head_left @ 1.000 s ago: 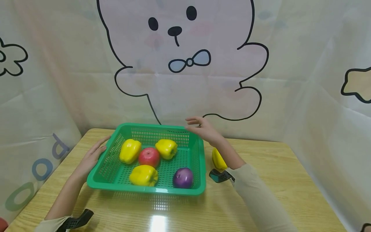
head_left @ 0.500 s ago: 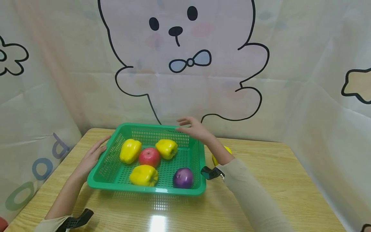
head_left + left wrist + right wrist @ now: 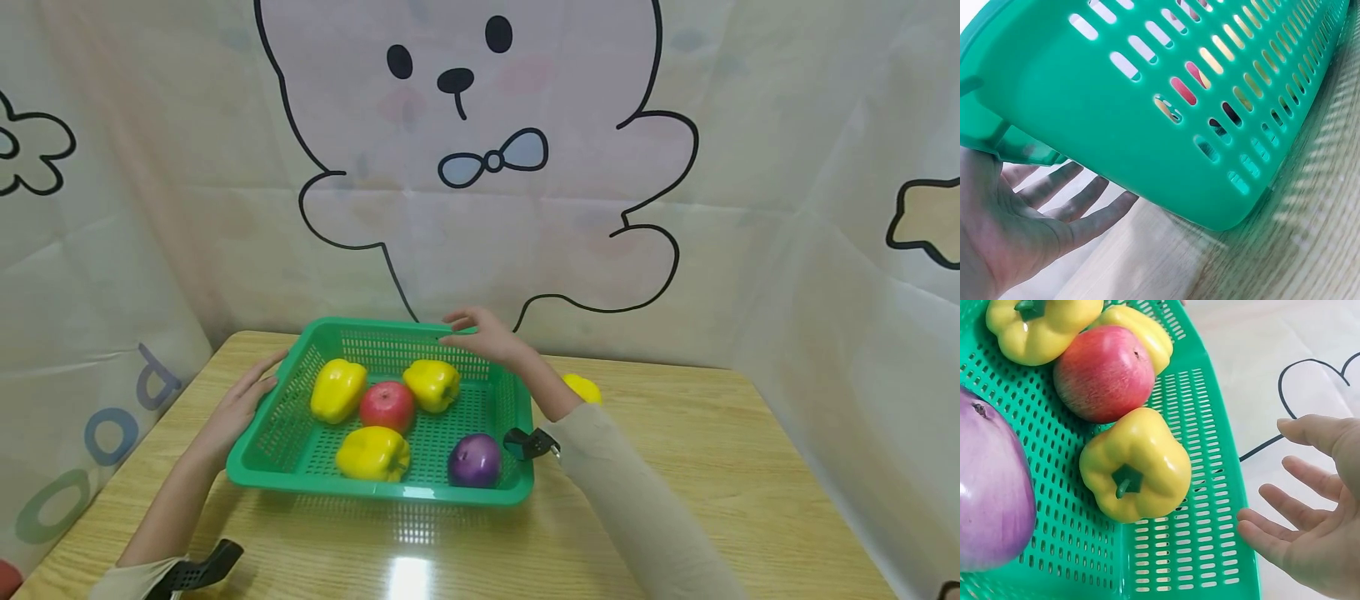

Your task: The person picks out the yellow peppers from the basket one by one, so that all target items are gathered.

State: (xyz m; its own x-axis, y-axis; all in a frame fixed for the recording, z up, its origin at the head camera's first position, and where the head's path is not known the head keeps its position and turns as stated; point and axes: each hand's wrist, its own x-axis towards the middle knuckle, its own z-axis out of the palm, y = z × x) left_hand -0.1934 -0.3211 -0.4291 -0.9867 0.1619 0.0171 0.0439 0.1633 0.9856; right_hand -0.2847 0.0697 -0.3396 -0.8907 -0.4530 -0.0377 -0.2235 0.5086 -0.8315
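Observation:
A green plastic basket (image 3: 378, 490) stands on the table. Inside it lie three yellow bell peppers (image 3: 372, 454), a red apple (image 3: 387, 407) and a round purple eggplant (image 3: 475, 461). My left hand (image 3: 238, 408) rests against the basket's left side; in the left wrist view its loosely extended fingers (image 3: 1088, 203) touch the outer wall, with the thumb partly hidden by the rim. My right hand (image 3: 486, 337) is at the back rim, fingers spread and slightly bent, holding nothing. The right wrist view shows the hand (image 3: 1310, 512) just outside the rim, its lowest fingertip very near or touching it.
Another yellow object (image 3: 582, 388) lies on the table right of the basket, partly hidden behind my right forearm. A printed cloth backdrop (image 3: 480, 250) rises behind the wooden table (image 3: 712, 467) and on both sides. Something red (image 3: 9, 579) shows at the lower left corner.
My right hand and forearm have moved left along the basket's back rim, covering the yellow object differently. The left hand, the basket and its contents have stayed put.

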